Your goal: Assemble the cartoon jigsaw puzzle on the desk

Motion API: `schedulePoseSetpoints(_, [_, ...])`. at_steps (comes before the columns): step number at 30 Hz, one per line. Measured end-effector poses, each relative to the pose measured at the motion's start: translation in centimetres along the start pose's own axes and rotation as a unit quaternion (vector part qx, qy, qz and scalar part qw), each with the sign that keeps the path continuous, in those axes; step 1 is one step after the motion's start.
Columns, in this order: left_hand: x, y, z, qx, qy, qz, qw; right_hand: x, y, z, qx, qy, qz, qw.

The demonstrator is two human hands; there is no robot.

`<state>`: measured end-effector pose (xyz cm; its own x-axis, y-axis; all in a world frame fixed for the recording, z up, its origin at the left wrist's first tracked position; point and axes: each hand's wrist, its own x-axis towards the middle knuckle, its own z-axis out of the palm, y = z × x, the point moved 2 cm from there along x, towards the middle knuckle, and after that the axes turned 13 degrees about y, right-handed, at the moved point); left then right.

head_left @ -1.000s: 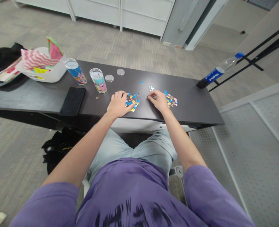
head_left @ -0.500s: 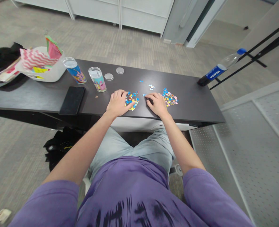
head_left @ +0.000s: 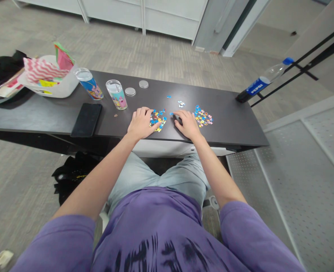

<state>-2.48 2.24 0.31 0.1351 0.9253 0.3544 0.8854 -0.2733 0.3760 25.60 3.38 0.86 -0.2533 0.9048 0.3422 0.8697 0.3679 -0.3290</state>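
A loose pile of small jigsaw puzzle pieces (head_left: pixel 159 120), blue, yellow and other colours, lies on the dark tabletop. My left hand (head_left: pixel 141 122) rests curved around the pile's left and near side, thumb spread from the fingers. A single blue puzzle piece (head_left: pixel 171 113) lies at the index fingertip of my right hand (head_left: pixel 187 122). There the thumb stands apart from the fingers, and the piece appears to stay on the table. Just right of that hand is a second pile of puzzle pieces (head_left: pixel 203 116). Beyond it lie a pale cluster of pieces (head_left: pixel 181 104) and a small blue piece (head_left: pixel 169 97).
Two clear printed jars (head_left: pixel 117 95) (head_left: pixel 90 85) stand left, near two silver lids (head_left: pixel 130 91) (head_left: pixel 143 84). A black phone (head_left: pixel 86 119) lies by the near edge. Farther left is a white basket (head_left: pixel 62 86) of cloths; a Pepsi bottle (head_left: pixel 256 86) stands right.
The single blue piece has slid slightly left along with my right fingertips. My left hand and the piles have stayed put.
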Motion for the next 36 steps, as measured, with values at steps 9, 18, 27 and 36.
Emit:
schedulePoseSetpoints(9, [-0.1, -0.4, 0.2, -0.003, -0.024, 0.036, 0.999, -0.1, 0.6, 0.6, -0.009, 0.012, 0.003, 1.0])
schedulePoseSetpoints(18, [0.7, -0.5, 0.9, 0.017, -0.082, 0.065, 0.994, -0.1, 0.3, 0.6, -0.016, 0.021, 0.017, 1.0])
schedulePoseSetpoints(27, [4.1, 0.1, 2.0, 0.017, -0.092, 0.047, 0.994, -0.3, 0.0, 0.3, -0.03, 0.036, 0.022, 0.999])
schedulePoseSetpoints(36, [4.8, -0.3, 2.3, -0.01, -0.03, 0.046, 0.998, -0.2, 0.2, 0.3, -0.022, 0.04, 0.026, 0.999])
